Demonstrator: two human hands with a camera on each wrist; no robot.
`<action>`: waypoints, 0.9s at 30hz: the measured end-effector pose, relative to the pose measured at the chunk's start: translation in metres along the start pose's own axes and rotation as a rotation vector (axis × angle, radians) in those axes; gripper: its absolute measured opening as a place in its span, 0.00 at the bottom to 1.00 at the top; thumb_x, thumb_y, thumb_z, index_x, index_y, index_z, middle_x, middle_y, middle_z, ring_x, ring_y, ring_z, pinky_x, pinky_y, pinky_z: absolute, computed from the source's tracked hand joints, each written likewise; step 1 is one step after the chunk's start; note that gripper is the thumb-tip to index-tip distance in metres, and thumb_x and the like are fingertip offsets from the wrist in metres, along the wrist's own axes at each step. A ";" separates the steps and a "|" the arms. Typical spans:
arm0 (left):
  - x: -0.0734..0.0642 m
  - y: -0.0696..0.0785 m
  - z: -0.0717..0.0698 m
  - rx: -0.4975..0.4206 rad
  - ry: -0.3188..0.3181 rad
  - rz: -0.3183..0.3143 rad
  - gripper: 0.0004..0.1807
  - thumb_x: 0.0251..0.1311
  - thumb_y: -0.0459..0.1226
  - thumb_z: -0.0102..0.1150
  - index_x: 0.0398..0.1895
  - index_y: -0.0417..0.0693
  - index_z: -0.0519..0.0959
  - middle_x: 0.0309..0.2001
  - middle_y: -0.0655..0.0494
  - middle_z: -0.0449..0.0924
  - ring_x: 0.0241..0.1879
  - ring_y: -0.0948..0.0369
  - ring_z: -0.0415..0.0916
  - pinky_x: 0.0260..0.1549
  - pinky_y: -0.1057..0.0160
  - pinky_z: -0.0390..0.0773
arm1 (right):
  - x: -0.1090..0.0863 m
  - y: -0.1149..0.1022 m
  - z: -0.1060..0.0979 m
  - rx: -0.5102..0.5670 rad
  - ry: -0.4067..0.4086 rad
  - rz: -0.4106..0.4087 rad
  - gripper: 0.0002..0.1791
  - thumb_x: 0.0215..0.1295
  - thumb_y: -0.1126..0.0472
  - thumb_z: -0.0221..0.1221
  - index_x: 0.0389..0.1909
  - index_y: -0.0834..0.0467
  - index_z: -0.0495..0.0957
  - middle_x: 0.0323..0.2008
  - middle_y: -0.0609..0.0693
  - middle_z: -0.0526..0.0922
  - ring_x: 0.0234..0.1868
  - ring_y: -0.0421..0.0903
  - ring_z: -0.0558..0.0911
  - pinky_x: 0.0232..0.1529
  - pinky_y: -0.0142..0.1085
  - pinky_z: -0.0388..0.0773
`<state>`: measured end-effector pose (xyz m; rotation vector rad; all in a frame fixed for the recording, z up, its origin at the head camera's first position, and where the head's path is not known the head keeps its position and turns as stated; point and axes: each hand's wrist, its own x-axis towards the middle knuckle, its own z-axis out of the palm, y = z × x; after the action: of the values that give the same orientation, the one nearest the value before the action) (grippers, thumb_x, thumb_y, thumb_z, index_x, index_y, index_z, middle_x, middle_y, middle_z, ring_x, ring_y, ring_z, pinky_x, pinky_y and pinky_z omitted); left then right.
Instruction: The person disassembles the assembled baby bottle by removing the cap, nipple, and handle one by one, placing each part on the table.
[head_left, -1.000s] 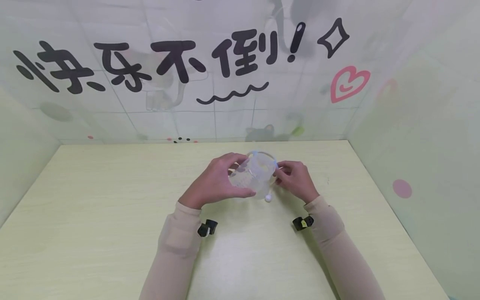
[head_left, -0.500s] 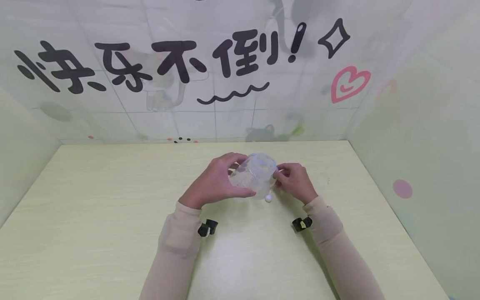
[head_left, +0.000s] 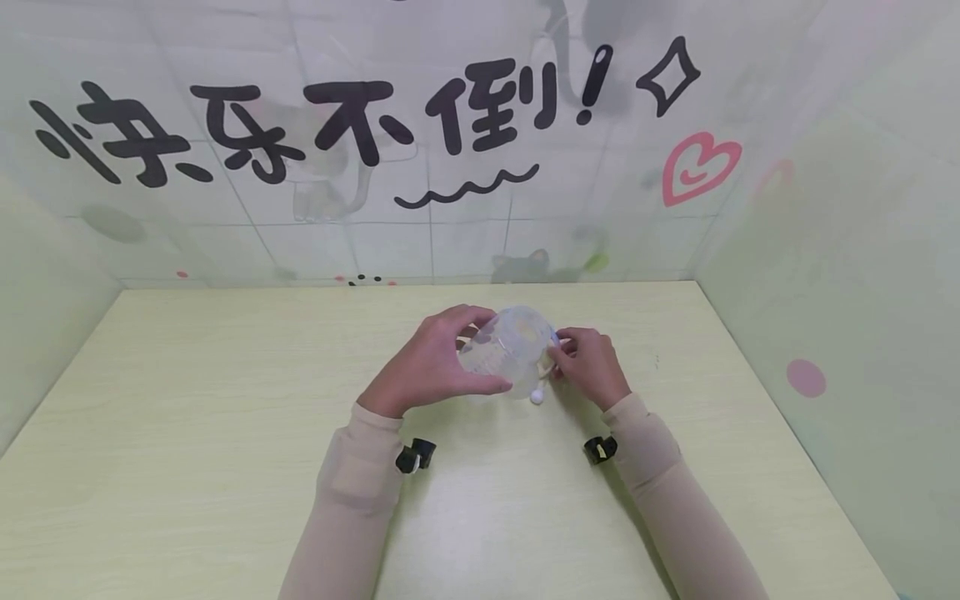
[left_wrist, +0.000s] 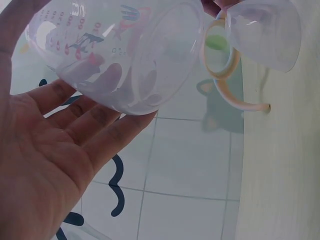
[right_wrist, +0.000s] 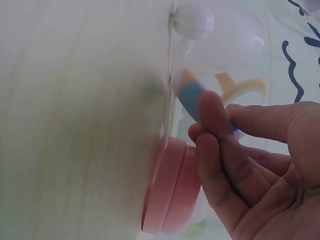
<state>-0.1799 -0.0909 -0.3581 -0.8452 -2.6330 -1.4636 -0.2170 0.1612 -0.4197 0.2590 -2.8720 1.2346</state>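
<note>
My left hand holds a clear baby bottle, tilted above the table. Its thumb and fingers spread round the wall, which carries printed marks and small pictures in the left wrist view. Beside the bottle, my right hand pinches a peach handle with a blue band between thumb and fingers. In the left wrist view the peach loop shows next to a clear dome cover. A white ball on a thin stem lies close by. In the head view the bottle hides much of the handle.
A pink ring-shaped lid stands near my right fingers in the right wrist view; the head view does not show it. The pale wooden table meets a printed wall behind and another wall at right.
My right hand has shifted slightly down. The handle's arc, visible beyond the bottle earlier, is now mostly hidden behind it. My left hand and the bottle stay nearly still.
</note>
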 end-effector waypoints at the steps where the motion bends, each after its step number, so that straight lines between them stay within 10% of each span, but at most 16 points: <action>1: 0.000 0.000 0.000 -0.001 -0.001 0.001 0.40 0.40 0.47 0.81 0.59 0.46 0.76 0.52 0.59 0.78 0.49 0.58 0.79 0.42 0.59 0.82 | 0.000 0.000 0.000 -0.004 0.001 0.002 0.18 0.66 0.66 0.62 0.54 0.71 0.78 0.39 0.65 0.86 0.26 0.47 0.87 0.34 0.40 0.84; 27: 0.001 0.000 -0.001 -0.038 -0.011 -0.028 0.39 0.41 0.46 0.81 0.59 0.46 0.76 0.52 0.57 0.78 0.50 0.52 0.80 0.44 0.53 0.82 | -0.003 -0.006 -0.001 -0.138 0.007 -0.054 0.21 0.63 0.63 0.66 0.53 0.69 0.77 0.37 0.63 0.87 0.37 0.55 0.87 0.40 0.47 0.84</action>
<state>-0.1811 -0.0913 -0.3567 -0.8245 -2.6441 -1.5246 -0.2129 0.1583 -0.4152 0.3263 -2.9065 1.0212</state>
